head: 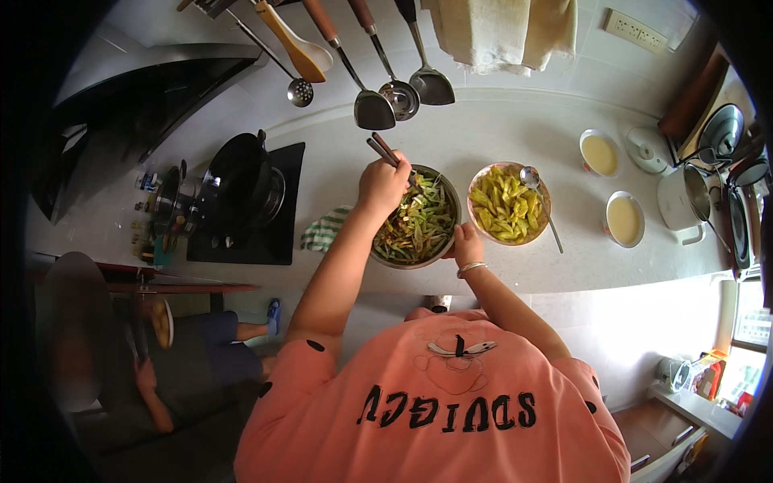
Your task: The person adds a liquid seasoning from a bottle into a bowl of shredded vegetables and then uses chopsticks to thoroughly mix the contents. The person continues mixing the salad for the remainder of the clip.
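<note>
A pair of dark chopsticks (386, 152) is gripped in my left hand (384, 184). Their lower ends reach into a round metal bowl (457, 208) of sliced green vegetables (423, 226) mixed with reddish-brown bits. My right hand (468, 243), with a bangle at the wrist, grips that bowl's right side near the rim. Just right of it stands a patterned bowl (510, 243) of yellow-green vegetable pieces (504, 202). A metal spoon (546, 211) rests across that bowl, its handle hanging over the rim.
On the left, a black wok (232, 181) stands on the cooktop (290, 205), beside a green-striped cloth (323, 229). Two bowls of pale yellow liquid (599, 154) and a white pot (679, 199) are at right. Utensils (374, 110) hang above. Another person (181, 368) is lower left, holding a plate.
</note>
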`<state>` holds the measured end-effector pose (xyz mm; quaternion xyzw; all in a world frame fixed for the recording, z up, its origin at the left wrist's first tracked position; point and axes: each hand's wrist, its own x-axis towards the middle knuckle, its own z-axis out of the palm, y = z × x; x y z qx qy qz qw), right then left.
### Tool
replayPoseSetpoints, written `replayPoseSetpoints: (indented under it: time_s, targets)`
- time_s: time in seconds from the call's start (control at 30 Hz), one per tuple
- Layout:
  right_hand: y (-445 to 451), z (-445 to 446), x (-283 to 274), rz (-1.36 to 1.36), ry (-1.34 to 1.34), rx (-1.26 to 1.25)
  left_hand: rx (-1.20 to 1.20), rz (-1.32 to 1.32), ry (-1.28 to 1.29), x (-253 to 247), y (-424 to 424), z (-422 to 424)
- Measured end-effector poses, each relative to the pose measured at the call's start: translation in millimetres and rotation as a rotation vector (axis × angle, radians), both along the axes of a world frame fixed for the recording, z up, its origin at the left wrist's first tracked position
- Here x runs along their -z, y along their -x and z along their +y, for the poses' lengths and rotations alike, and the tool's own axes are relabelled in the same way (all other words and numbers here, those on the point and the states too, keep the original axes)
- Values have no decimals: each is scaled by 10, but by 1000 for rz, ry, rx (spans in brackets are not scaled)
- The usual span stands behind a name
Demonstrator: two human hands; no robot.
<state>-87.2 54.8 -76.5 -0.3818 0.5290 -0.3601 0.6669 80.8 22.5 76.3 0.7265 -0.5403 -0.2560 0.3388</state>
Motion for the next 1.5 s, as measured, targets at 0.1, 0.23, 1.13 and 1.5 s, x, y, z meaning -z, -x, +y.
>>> replayPoseSetpoints:
  time_s: [0.1, 0.23, 1.13, 1.5]
  targets:
    - [-95, 164, -94, -68, -61, -1, -37, -197, 105, 726, -99, -128]
    - [-95, 208, 44, -159, -163, 53, 74, -233, 82, 726, -15, 59]
    - [-31, -158, -225, 35, -227, -137, 9, 99, -13, 124, 50, -23]
    - [-74, -195, 71, -109, -113, -110, 16, 110, -62, 149, -214, 348]
